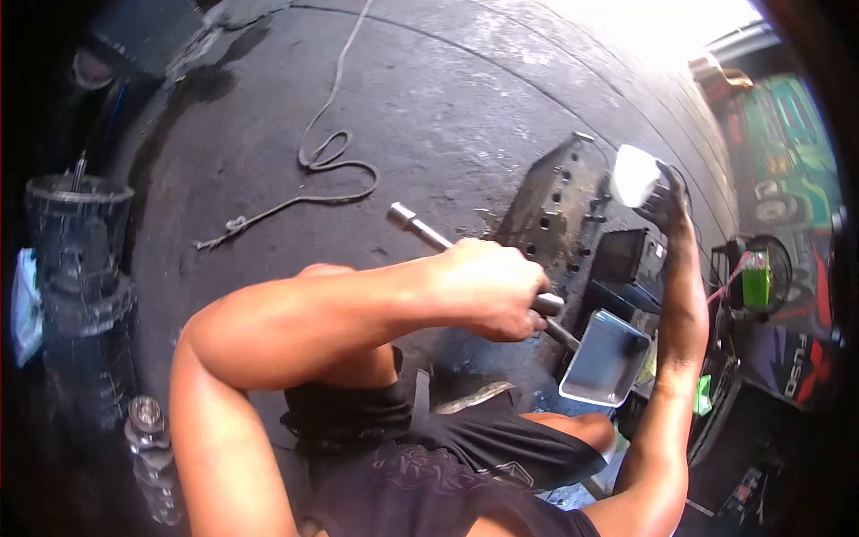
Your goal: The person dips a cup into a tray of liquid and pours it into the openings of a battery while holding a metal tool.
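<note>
My left hand (497, 288) is closed around a steel socket tool (435, 236). Its socket end points up and left over the floor, and another metal end sticks out on the right side of the fist. At the upper right my right hand (664, 199), its fingers dark with grime, grips a white object (633, 176) that looks like a cup or container; glare washes out its detail. Beneath my right forearm lies a shallow metal tray (607, 360). A dark metal part with holes (548, 208) rests on the floor between my hands.
A grey rope (333, 166) lies looped on the dark floor (242, 134). Black boxes (631, 255) stand near my right forearm, with a green box (756, 279) farther right. On the left are a dark drum (80, 215) and a metal shaft part (150, 438).
</note>
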Motion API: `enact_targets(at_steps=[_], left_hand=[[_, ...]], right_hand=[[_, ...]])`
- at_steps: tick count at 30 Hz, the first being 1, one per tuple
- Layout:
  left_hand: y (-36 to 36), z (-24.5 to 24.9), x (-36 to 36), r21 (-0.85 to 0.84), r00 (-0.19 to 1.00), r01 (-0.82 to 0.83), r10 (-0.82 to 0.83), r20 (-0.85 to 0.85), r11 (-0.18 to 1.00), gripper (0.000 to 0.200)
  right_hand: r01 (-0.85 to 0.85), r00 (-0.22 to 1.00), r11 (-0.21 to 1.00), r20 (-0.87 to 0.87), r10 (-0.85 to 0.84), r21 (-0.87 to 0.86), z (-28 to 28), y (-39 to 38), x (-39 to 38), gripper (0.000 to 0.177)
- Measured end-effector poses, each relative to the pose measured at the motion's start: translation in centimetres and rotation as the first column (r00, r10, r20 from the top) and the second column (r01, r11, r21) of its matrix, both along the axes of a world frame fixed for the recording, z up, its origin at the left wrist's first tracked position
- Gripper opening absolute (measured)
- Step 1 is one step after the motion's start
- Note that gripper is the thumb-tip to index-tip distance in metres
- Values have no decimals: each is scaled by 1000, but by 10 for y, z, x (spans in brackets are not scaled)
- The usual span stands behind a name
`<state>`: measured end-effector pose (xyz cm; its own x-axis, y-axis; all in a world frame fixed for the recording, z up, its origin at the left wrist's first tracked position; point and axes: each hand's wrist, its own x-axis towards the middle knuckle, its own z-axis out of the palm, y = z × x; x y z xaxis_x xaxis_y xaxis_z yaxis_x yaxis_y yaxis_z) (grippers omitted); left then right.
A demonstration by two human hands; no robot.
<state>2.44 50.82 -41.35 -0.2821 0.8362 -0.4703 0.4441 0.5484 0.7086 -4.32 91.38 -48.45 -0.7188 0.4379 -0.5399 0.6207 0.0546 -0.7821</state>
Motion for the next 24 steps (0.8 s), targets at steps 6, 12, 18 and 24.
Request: enact_targets(at_steps=[6,12,18,24], left_hand=[[-8,-12,-6,87,994,-5,14,-112,996,29],[26,-36,-9,156,987,19,6,-158,988,41],[-12,-17,-4,219,984,-39,76,-164,975,22],[0,-9,-12,130,998,-11,18,-54,991,38]], right_hand=[[-52,999,991,10,53,-123,-7,7,49,97],[-136,988,965,45,150,-222,-34,-38,22,92],[22,1000,949,17,-18,-314,-7,-11,48,87],[55,997,916,-23,-70,-398,-2,-5,-4,83]])
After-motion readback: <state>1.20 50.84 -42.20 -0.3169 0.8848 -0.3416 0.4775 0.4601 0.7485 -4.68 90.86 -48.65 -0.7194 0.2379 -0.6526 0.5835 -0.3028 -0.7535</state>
